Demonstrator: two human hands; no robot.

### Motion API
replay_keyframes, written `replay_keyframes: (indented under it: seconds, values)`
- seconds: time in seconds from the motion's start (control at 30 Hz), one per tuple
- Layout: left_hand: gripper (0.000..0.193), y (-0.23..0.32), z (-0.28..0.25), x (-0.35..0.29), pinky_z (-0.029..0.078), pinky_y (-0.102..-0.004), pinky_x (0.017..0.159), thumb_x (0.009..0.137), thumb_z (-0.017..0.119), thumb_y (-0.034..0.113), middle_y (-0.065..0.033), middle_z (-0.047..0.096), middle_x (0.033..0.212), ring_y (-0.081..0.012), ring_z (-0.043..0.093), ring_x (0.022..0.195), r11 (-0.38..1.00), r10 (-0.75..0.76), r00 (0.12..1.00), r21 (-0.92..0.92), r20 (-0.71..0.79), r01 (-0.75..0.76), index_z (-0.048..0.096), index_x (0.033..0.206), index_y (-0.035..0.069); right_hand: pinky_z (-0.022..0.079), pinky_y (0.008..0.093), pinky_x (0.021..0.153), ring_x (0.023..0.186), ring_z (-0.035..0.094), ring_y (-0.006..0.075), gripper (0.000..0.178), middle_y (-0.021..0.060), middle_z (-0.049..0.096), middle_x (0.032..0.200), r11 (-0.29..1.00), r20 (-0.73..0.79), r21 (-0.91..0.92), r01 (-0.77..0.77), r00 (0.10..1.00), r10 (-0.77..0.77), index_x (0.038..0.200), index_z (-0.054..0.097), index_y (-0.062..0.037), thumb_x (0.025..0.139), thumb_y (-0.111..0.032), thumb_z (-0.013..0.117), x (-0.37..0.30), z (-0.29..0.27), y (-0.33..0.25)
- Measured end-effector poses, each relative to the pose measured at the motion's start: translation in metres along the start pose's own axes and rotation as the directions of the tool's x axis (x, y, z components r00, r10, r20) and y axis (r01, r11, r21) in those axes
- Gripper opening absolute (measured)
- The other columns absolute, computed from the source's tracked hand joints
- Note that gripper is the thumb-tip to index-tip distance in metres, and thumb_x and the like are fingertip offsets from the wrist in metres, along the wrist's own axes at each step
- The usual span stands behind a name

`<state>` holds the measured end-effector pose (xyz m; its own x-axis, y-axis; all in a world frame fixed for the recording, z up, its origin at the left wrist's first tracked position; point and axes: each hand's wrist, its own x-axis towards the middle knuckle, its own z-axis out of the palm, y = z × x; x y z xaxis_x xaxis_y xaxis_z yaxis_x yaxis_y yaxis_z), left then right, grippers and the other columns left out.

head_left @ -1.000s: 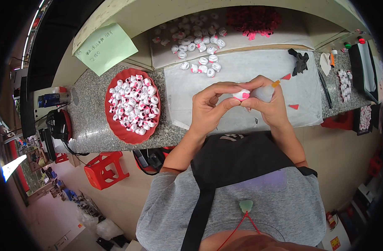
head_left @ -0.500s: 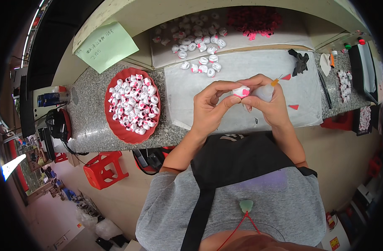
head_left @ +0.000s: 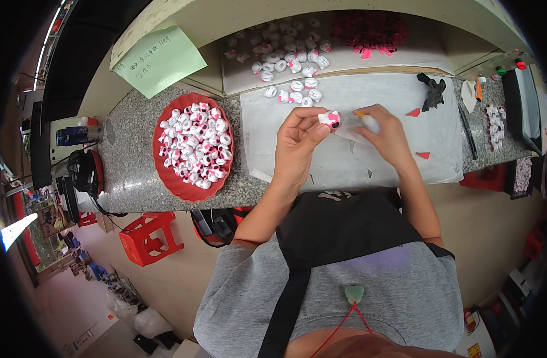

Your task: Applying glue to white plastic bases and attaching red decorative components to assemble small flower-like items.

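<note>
My left hand (head_left: 297,143) pinches a small white figurine head (head_left: 328,120) with pink patches and a dark spot, between thumb and fingers. Just right of it, my right hand (head_left: 385,134) grips a small translucent squeeze bottle (head_left: 370,124) with an orange tip. That tip points left toward the head, a short gap away; its fine end is blurred. Both hands are over a white sheet (head_left: 339,161) on the granite counter. To the left, a red scalloped tray (head_left: 193,192) is heaped with similar white and pink heads.
Loose white heads (head_left: 279,65) lie at the back, beside a pile of pink pieces (head_left: 372,39). Two red triangular scraps (head_left: 423,155) and a crumpled black piece (head_left: 431,92) lie to the right. A green note (head_left: 160,62) hangs at the shelf's left; a red stool (head_left: 148,238) stands below.
My right hand has let go of the figurine head and drawn back right. The bottle's tip has swung from upper right to left. My left hand has turned the head, showing its dark spot.
</note>
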<state>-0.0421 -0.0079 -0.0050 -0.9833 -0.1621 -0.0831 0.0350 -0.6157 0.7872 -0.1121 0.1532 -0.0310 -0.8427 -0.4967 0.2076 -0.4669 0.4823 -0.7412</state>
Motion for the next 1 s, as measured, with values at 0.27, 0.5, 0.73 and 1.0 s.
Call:
replay_keyframes:
  seconds: [0.27, 0.5, 0.73, 1.0]
  values:
    - [0.023, 0.001, -0.003, -0.003, 0.040, -0.0206, 0.072, 0.071, 0.056, -0.003, -0.0067, 0.054, 0.084, -0.0095, 0.051, 0.080, 0.996, 0.071, 0.996, 0.065, -0.057, -0.067, 0.047, 0.092, -0.001, 0.040, 0.0246, 0.055, 0.061, 0.051, 0.0140, 0.018, 0.0068, 0.050, 0.063, 0.940, 0.114, 0.188, -0.285, 0.957, 0.268, 0.076, 0.049, -0.0004, 0.065, -0.010, 0.060, 0.000, -0.009, -0.004]
    - [0.022, 0.000, 0.008, -0.012, 0.040, -0.0187, 0.069, 0.071, 0.057, -0.001, -0.0070, 0.054, 0.086, -0.0086, 0.050, 0.080, 0.962, 0.148, 0.989, 0.232, 0.001, -0.144, 0.048, 0.092, -0.002, 0.033, 0.0166, 0.044, 0.053, 0.042, 0.0045, 0.017, -0.0002, 0.046, 0.064, 0.540, 0.121, 0.814, -0.213, 0.972, 0.201, 0.073, 0.045, -0.0038, 0.068, -0.007, 0.061, 0.009, -0.004, -0.057]
    - [0.022, 0.002, 0.001, -0.011, 0.041, -0.0204, 0.073, 0.073, 0.054, 0.000, -0.0077, 0.054, 0.087, -0.0098, 0.051, 0.081, 0.981, 0.060, 0.997, 0.181, 0.057, -0.069, 0.046, 0.094, -0.002, 0.034, 0.0175, 0.045, 0.053, 0.043, 0.0046, 0.014, -0.0005, 0.047, 0.065, 0.548, 0.256, 0.750, -0.369, 0.927, 0.275, 0.073, 0.048, -0.0036, 0.068, -0.008, 0.061, 0.003, -0.021, -0.042]
    - [0.022, 0.002, 0.002, -0.005, 0.040, -0.0223, 0.074, 0.075, 0.052, 0.001, -0.0071, 0.055, 0.087, -0.0101, 0.051, 0.080, 1.000, -0.027, 1.000, 0.011, 0.006, 0.027, 0.046, 0.096, 0.000, 0.028, 0.0149, 0.047, 0.054, 0.038, 0.0048, 0.036, -0.0009, 0.044, 0.065, 0.820, 0.090, 0.553, -0.147, 0.989, 0.117, 0.101, 0.050, -0.0007, 0.066, -0.003, 0.056, 0.000, -0.024, -0.049]
